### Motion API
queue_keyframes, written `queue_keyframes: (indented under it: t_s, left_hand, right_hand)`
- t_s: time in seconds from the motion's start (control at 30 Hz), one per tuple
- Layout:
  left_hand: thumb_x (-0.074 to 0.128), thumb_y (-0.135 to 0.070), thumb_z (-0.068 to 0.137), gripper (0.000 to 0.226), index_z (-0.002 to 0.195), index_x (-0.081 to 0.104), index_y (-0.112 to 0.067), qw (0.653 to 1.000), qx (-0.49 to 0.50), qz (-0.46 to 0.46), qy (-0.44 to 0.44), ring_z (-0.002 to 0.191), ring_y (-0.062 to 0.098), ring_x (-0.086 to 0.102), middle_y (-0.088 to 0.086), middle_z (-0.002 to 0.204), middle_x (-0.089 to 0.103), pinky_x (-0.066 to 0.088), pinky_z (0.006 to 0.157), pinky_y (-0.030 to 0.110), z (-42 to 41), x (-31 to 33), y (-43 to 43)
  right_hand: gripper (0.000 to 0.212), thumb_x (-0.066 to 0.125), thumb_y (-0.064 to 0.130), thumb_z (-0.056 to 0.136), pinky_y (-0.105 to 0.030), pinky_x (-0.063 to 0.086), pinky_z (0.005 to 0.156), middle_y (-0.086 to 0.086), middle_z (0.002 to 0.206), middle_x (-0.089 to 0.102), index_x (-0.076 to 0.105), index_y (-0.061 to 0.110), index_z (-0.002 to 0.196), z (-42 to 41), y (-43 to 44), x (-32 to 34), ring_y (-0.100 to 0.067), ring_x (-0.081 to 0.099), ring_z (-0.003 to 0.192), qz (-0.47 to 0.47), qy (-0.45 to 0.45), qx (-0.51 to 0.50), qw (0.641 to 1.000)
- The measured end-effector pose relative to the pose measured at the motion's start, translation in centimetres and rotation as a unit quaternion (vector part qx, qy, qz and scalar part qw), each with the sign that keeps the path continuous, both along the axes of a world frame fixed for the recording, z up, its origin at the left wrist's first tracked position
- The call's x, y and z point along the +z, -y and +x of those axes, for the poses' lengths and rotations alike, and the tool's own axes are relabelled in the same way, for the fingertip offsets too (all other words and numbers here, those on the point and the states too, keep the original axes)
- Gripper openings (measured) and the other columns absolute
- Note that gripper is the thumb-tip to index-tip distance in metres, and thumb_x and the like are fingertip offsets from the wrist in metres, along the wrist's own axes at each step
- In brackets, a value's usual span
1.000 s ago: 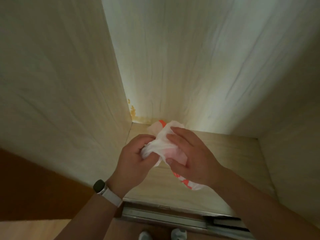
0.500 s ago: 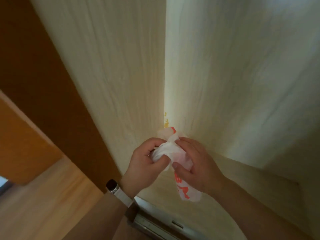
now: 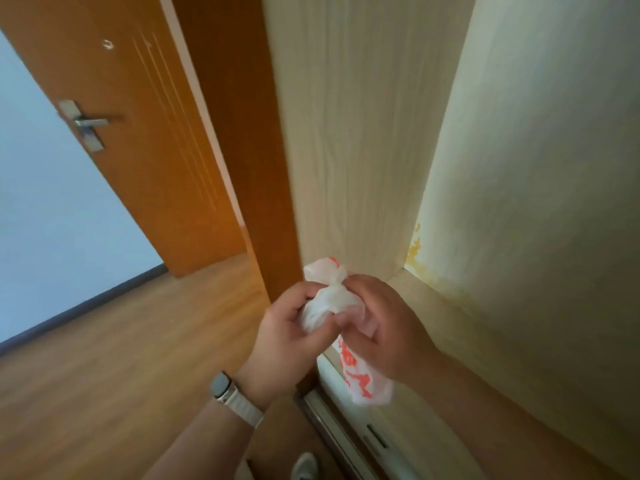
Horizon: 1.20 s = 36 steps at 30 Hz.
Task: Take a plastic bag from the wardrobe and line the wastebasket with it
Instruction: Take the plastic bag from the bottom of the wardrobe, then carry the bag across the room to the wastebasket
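Note:
A crumpled white plastic bag with red print is bunched between both hands in front of the pale wardrobe. My left hand, with a watch on its wrist, grips the bag's left side. My right hand pinches the bag's right side, and the printed tail hangs down below it. The wardrobe's shelf floor lies under my right arm. No wastebasket is in view.
An orange wooden door with a metal handle stands open at the left, beside a white wall. Wood flooring spreads below it. The wardrobe's metal sliding track runs at the bottom, near a shoe tip.
The view has swung left, away from the wardrobe's inside, bringing the door and floor into sight. Both hands keep hold of the bag and have come out towards the wardrobe's front edge.

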<state>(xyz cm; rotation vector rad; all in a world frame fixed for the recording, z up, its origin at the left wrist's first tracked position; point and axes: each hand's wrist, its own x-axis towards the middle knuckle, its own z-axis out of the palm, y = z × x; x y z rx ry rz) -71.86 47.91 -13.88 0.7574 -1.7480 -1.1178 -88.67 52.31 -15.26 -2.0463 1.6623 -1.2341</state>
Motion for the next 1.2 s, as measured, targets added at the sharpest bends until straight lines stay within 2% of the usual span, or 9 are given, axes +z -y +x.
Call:
queue_keyframes:
  t_s: [0.1, 0.27, 0.37, 0.47, 0.7, 0.83, 0.93, 1.1, 1.2]
  left_hand:
    - [0.072, -0.037, 0.075, 0.019, 0.091, 0.068, -0.026, 0.998, 0.057, 0.014, -0.019, 0.067, 0.008, 0.062, 0.003, 0.082, 0.069, 0.051, 0.058, 0.024, 1.8, -0.5, -1.0]
    - [0.07, -0.037, 0.074, 0.012, 0.085, 0.066, -0.033, 0.993, 0.116, 0.017, -0.022, 0.063, 0.001, 0.057, -0.007, 0.075, 0.068, 0.047, 0.056, 0.017, 5.4, -0.8, -0.6]
    - [0.07, -0.037, 0.075, 0.014, 0.086, 0.066, -0.03, 0.988, 0.153, 0.025, -0.018, 0.064, 0.003, 0.058, -0.002, 0.078, 0.069, 0.048, 0.057, 0.02, 8.5, -1.1, 1.0]
    - [0.069, -0.038, 0.076, 0.017, 0.088, 0.067, -0.025, 0.98, 0.198, 0.03, -0.011, 0.066, 0.008, 0.06, 0.002, 0.08, 0.069, 0.05, 0.058, 0.024, 12.3, -1.5, 3.2]
    - [0.069, -0.042, 0.074, 0.024, 0.088, 0.068, -0.023, 0.951, 0.308, 0.028, 0.001, 0.069, 0.023, 0.063, 0.004, 0.08, 0.07, 0.052, 0.06, 0.032, 22.9, -2.3, 9.0]
    - [0.068, -0.04, 0.076, 0.02, 0.087, 0.068, -0.023, 0.938, 0.345, 0.006, 0.008, 0.067, 0.022, 0.06, 0.006, 0.077, 0.068, 0.05, 0.059, 0.035, 28.3, -2.3, 11.2]
    - [0.066, -0.039, 0.076, 0.022, 0.088, 0.068, -0.02, 0.927, 0.374, -0.005, 0.026, 0.064, 0.013, 0.058, -0.001, 0.076, 0.066, 0.048, 0.057, 0.028, 31.8, -2.1, 11.8]
    - [0.067, -0.038, 0.077, 0.024, 0.084, 0.067, -0.016, 0.898, 0.439, -0.006, 0.017, 0.06, 0.011, 0.055, -0.002, 0.07, 0.063, 0.045, 0.054, 0.025, 36.8, -1.6, 10.8]
    - [0.067, -0.037, 0.076, 0.019, 0.08, 0.064, -0.019, 0.875, 0.483, -0.005, 0.015, 0.058, 0.008, 0.053, -0.004, 0.067, 0.061, 0.043, 0.052, 0.022, 39.2, -1.4, 9.7]
  right_hand:
    - [0.057, 0.042, 0.064, 0.091, -0.023, 0.044, 0.098, 0.008, 0.128, 0.055, 0.05, 0.022, 0.128, 1.9, 0.3, -0.7, -0.007, 0.052, 0.118, 0.019, -0.001, 0.038, 0.999]
    - [0.051, 0.052, 0.053, 0.091, -0.007, 0.033, 0.099, 0.007, 0.129, 0.055, 0.05, 0.02, 0.129, 5.2, 2.4, -0.7, 0.004, 0.045, 0.118, 0.027, -0.023, 0.1, 0.994]
    - [0.048, 0.058, 0.045, 0.089, -0.009, 0.034, 0.101, 0.003, 0.129, 0.055, 0.051, 0.017, 0.127, 7.9, 5.2, -0.6, 0.0, 0.046, 0.12, 0.004, -0.033, 0.133, 0.991]
    - [0.048, 0.061, 0.042, 0.088, -0.02, 0.039, 0.103, 0.002, 0.132, 0.053, 0.05, 0.016, 0.128, 11.2, 8.6, -0.6, -0.01, 0.048, 0.125, -0.01, -0.052, 0.174, 0.983]
    - [0.055, 0.048, 0.06, 0.092, -0.026, 0.038, 0.102, 0.013, 0.142, 0.042, 0.043, 0.028, 0.137, 20.7, 17.0, -0.3, -0.008, 0.042, 0.128, 0.023, -0.157, 0.242, 0.957]
    - [0.055, 0.054, 0.059, 0.091, -0.014, 0.032, 0.098, 0.014, 0.141, 0.045, 0.044, 0.03, 0.136, 25.8, 20.5, 0.0, -0.006, 0.045, 0.125, 0.016, -0.189, 0.264, 0.946]
    - [0.056, 0.059, 0.054, 0.09, -0.007, 0.027, 0.094, 0.012, 0.14, 0.047, 0.044, 0.027, 0.137, 29.4, 22.0, 0.2, -0.008, 0.047, 0.124, 0.018, -0.197, 0.296, 0.935]
    - [0.06, 0.062, 0.056, 0.089, -0.018, 0.046, 0.095, 0.012, 0.14, 0.05, 0.044, 0.029, 0.139, 35.3, 23.2, 1.6, -0.009, 0.05, 0.124, 0.005, -0.209, 0.354, 0.912]
    - [0.058, 0.071, 0.051, 0.083, -0.004, 0.031, 0.095, 0.006, 0.131, 0.059, 0.055, 0.021, 0.131, 38.9, 23.7, 2.7, -0.011, 0.056, 0.116, -0.048, -0.23, 0.373, 0.898]
